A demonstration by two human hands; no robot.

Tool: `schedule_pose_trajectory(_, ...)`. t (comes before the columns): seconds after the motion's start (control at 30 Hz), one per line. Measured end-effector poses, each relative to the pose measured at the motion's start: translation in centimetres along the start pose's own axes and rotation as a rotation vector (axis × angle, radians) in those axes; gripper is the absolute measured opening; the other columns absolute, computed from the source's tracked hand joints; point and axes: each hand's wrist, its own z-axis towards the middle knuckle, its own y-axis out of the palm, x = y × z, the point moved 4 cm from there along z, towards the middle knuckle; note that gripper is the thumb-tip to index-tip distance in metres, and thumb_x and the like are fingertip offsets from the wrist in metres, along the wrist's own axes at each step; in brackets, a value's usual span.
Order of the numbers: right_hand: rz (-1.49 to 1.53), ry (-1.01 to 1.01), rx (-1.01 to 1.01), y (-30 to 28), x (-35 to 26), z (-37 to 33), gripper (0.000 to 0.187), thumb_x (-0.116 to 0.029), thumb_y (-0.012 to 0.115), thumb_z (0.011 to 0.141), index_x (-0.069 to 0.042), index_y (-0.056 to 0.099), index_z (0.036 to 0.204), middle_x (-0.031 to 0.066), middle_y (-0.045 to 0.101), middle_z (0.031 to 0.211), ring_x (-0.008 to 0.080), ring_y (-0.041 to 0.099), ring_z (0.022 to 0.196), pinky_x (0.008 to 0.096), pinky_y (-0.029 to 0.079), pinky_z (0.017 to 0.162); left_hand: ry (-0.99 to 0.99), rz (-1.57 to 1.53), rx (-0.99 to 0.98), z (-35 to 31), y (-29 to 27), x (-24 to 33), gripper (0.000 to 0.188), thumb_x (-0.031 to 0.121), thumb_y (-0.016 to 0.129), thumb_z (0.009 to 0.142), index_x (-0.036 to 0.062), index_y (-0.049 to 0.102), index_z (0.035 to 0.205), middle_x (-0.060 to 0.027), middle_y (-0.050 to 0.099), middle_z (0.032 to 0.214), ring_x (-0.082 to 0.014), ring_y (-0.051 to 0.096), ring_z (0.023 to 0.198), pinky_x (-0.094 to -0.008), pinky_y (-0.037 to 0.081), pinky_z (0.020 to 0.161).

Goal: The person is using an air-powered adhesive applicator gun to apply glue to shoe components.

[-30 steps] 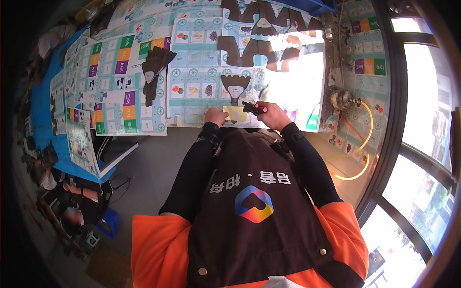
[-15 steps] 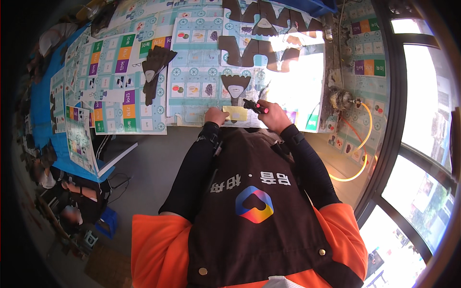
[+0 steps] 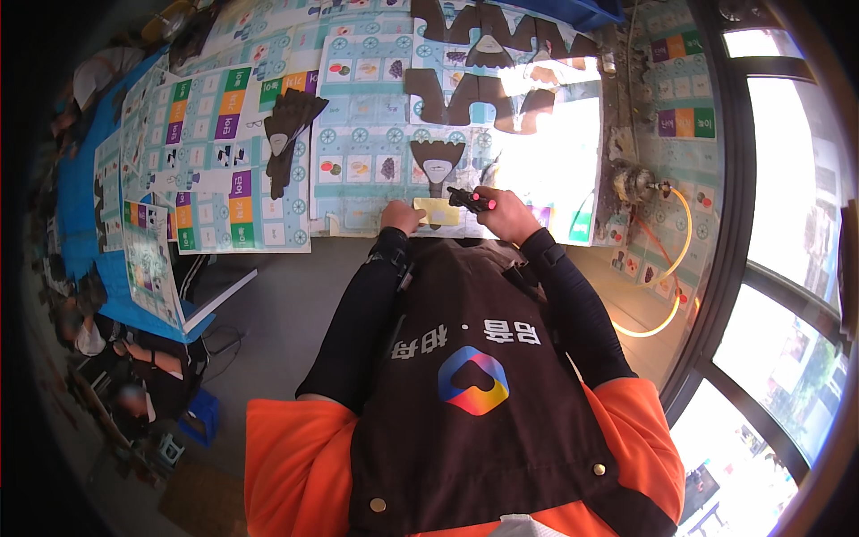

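My left hand [image 3: 403,217] is closed at the table's near edge, its fingertips on the left end of a small yellow rectangular card [image 3: 437,211]. In my right hand [image 3: 510,215] is a dark tool with pink ends [image 3: 471,200], held just above the card's right side; its exact kind is hard to make out. Directly beyond the card lies a dark brown fan-shaped piece [image 3: 436,157] with a scalloped top and a pale oval patch. Its narrow stem runs down to the card, which covers part of it.
More dark brown cut pieces [image 3: 479,98] lie farther back on the printed sheets [image 3: 358,116]. A stack of brown pieces [image 3: 288,134] rests at the left. A blue bin [image 3: 573,11] stands at the far right. An orange hose [image 3: 684,259] loops beside the window. People sit at the left.
My right hand and the dark tool have shifted slightly left. My left hand stays in place at the yellow card.
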Motion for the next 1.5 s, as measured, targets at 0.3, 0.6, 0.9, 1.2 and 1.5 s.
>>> schedule_pose_trajectory(0.3, 0.016, 0.013, 0.026, -0.2, 0.0, -0.1, 0.022, -0.008, 0.049, 0.071, -0.002, 0.058, 0.091, 0.0255, 0.058, 0.075, 0.0432, 0.056, 0.075, 0.0462, 0.045, 0.068, 0.001, 0.04, -0.015, 0.0, -0.1, 0.1, 0.027, 0.025, 0.068, 0.071, -0.0011, 0.066, 0.065, -0.0092, 0.064, 0.059, -0.0186, 0.063, 0.052, -0.0306, 0.049, 0.056)
schedule_pose_trajectory(0.6, 0.002, -0.004, 0.019, -0.1, -0.1, -0.1, 0.021, -0.009, 0.049, 0.072, -0.002, 0.059, 0.089, 0.0252, 0.059, 0.075, 0.0428, 0.056, 0.075, 0.0462, 0.045, 0.069, 0.007, 0.037, -0.009, 0.1, -0.1, 0.0, 0.028, 0.027, 0.068, 0.071, -0.0007, 0.066, 0.065, -0.0084, 0.064, 0.058, -0.0184, 0.063, 0.051, -0.0307, 0.049, 0.056)
schedule_pose_trajectory(0.9, 0.001, -0.026, -0.037, 0.5, 0.9, -0.1, 0.021, -0.01, 0.049, 0.072, 0.0, 0.058, 0.089, 0.0251, 0.059, 0.075, 0.0425, 0.056, 0.076, 0.046, 0.045, 0.069, 0.007, 0.031, -0.013, 0.2, 0.1, -0.1, 0.028, 0.027, 0.068, 0.071, 0.0, 0.067, 0.066, -0.009, 0.064, 0.059, -0.0187, 0.063, 0.052, -0.0312, 0.049, 0.056)
schedule_pose_trajectory(1.2, -0.035, 0.029, 0.045, -0.1, 0.4, -0.2, 0.022, -0.01, 0.049, 0.073, -0.002, 0.059, 0.091, 0.025, 0.059, 0.076, 0.042, 0.056, 0.076, 0.046, 0.044, 0.07, 0.042, 0.057, -0.007, 0.5, 0.2, -0.3, 0.033, 0.03, 0.065, 0.073, 0.0005, 0.065, 0.06, -0.0092, 0.06, 0.052, -0.0199, 0.059, 0.048, -0.033, 0.047, 0.055)
schedule_pose_trajectory(1.5, -0.049, 0.074, 0.034, -0.1, 0.3, -0.4, 0.022, -0.012, 0.049, 0.074, -0.002, 0.06, 0.09, 0.0252, 0.059, 0.078, 0.0416, 0.057, 0.078, 0.0462, 0.044, 0.07, -0.003, 0.02, -0.015, 0.6, 0.1, -0.4, 0.029, 0.027, 0.069, 0.069, -0.0018, 0.066, 0.065, -0.0106, 0.064, 0.058, -0.0211, 0.063, 0.054, -0.0328, 0.049, 0.058)
